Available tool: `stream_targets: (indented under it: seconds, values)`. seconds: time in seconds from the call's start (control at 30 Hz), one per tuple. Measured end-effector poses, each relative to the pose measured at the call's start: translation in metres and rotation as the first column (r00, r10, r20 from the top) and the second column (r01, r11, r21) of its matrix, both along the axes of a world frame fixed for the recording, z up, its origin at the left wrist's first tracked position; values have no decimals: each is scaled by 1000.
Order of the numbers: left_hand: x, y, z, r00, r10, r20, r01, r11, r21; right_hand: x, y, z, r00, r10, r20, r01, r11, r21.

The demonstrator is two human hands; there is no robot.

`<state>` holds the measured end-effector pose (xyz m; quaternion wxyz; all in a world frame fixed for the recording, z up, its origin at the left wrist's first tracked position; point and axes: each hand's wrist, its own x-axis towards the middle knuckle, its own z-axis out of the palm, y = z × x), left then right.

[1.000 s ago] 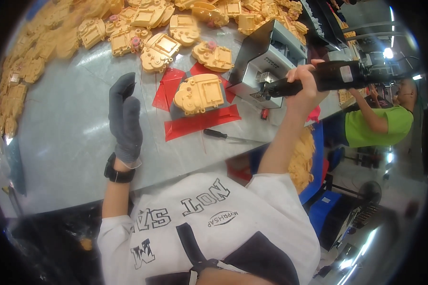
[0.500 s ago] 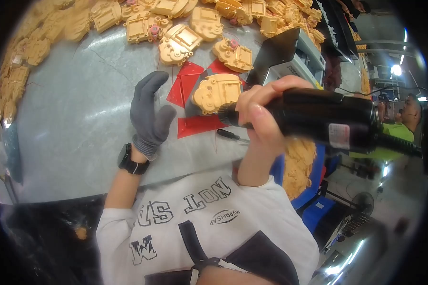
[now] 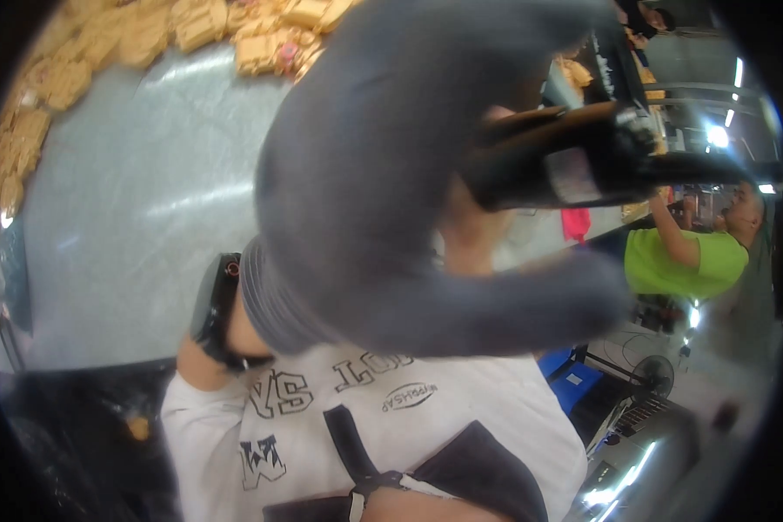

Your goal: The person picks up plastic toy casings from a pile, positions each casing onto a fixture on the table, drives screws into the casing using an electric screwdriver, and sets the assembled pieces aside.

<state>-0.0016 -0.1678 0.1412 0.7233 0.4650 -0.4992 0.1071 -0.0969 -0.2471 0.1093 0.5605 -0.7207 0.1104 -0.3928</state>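
Observation:
My left hand (image 3: 365,183), in a grey glove, looms close to the camera and is blurred by motion. Its thumb stretches apart from the fingers, and nothing shows between them. Behind it, my right hand (image 3: 474,228) is bare, mostly hidden, and wrapped round a black corded electric screwdriver (image 3: 522,174). The tool lies sideways, its cord end to the right; its tip is out of sight behind the glove. The glove also covers the middle of the table.
Yellow plastic housings (image 3: 265,52) are heaped along the far and left edges of the grey table (image 3: 148,191). A person in a bright green shirt (image 3: 687,261) is at the right. A fan (image 3: 652,376) and a blue bin (image 3: 574,380) are at lower right.
My left hand has risen from the table toward the camera and moved right, covering the housing and red pads. The screwdriver has shifted left and up, still in my right hand.

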Motion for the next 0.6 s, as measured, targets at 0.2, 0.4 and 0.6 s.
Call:
stream_targets:
  seconds: [0.2,0.4,0.6]
  values:
    - [-14,-32,69,985,-166,44,126,872,472,-2,-5,8,999,-22,41,25,997,-76]
    - [-9,-36,63,968,-245,-58,248,886,392,-3,-11,2,1000,0,29,1,998,-58]
    - [-6,-39,58,933,-314,-178,360,838,410,-7,-15,4,998,58,34,-59,998,25]
